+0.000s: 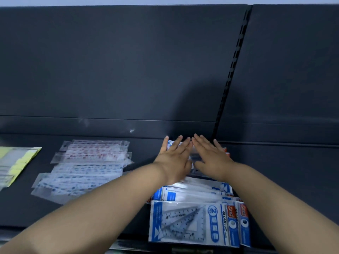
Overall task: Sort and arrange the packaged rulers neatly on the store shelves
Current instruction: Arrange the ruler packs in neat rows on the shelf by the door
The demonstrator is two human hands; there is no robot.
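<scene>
Blue ruler packs [194, 224] overlapped at 5 o'clock, front one at shelf [284, 189] edge | left hand [174, 159], right hand [211, 158] both flat, fingers straight, pressing row's far end near centre | clear packs [86, 167] loose at 8 o'clock | risk: glossy sleeves may skid, front pack falls

Blue-and-white ruler packets [194, 223], yellow packets [18, 162], dark grey shelf [275, 180].
</scene>
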